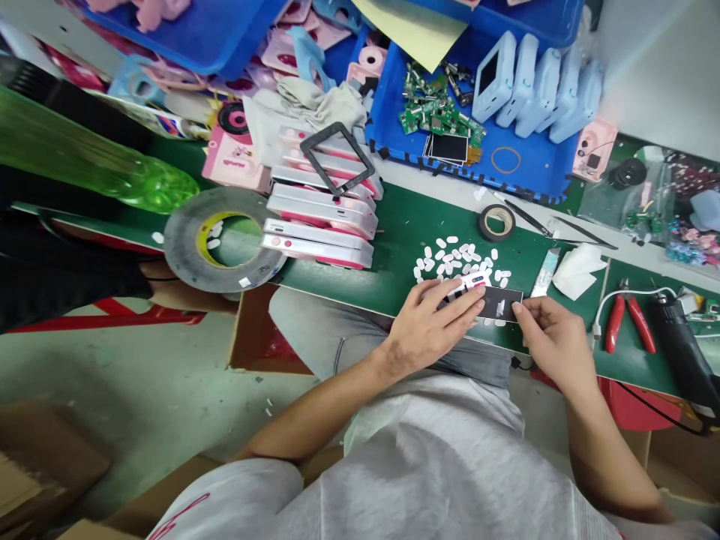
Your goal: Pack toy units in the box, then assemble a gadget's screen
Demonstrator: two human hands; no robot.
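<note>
Near the front edge of the green table, my left hand lies over a white and pink device, its fingers stretched across it. A flat black panel reaches out to the right from under those fingers. My right hand pinches the right end of this panel between thumb and fingers. Small white oval pieces are scattered just behind my left hand. What lies beneath my left palm is hidden.
Stacked white devices stand left, beside a big tape roll. Behind is a blue tray with circuit boards. Black tape, red-handled pliers and a black tool lie right. Another person's arm rests far left.
</note>
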